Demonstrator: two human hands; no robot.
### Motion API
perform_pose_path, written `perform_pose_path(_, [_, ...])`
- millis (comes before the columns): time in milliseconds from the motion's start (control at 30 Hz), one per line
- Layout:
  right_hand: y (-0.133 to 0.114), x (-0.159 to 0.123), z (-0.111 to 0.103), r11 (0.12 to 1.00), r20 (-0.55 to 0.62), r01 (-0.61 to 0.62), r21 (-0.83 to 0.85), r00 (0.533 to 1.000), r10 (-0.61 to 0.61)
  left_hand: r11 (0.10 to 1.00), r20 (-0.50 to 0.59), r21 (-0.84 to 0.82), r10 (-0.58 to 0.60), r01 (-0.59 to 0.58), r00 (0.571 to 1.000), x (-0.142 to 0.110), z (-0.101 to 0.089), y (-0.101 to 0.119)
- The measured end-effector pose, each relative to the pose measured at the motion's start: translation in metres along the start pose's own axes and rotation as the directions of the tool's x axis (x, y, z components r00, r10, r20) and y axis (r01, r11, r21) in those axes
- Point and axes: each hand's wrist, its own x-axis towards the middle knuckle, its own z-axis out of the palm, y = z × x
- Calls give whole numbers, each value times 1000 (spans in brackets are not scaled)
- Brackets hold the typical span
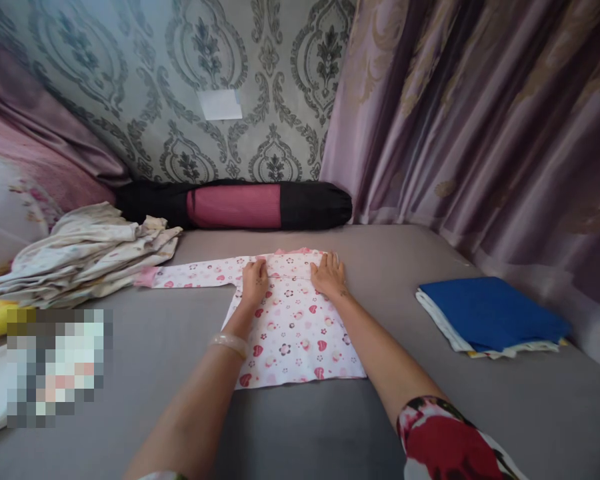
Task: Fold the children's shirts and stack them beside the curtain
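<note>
A small white long-sleeved shirt [290,333] printed with red hearts and flowers lies flat on the grey sheet, its pink collar at the far end. One sleeve stretches out to the left and ends in a pink cuff; the other appears folded across the upper body. My left hand [255,279] is closed on the cloth near the left shoulder, by a bit of pink trim, its fingertips partly hidden. Flat on the right shoulder rests my right hand [330,273], fingers spread and holding nothing.
Folded blue and white cloths [495,313] lie at the right. Crumpled pale clothes [95,247] are heaped at the left, beside a yellow object [0,319] and a blurred patch. A black and pink bolster [235,205] lies along the wall. Purple curtains [460,120] hang on the right.
</note>
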Motion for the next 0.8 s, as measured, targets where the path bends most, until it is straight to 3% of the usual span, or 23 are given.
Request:
perform_pose_path(333, [5,7,-11,1000,86,3,14,996,-4,1000,2,18,-17,17,1000,-1,2,-2])
perform_pose_path(800, [21,5,-1,999,-42,39,-21,998,-39,990,0,142,-13,13,1000,0,5,-4])
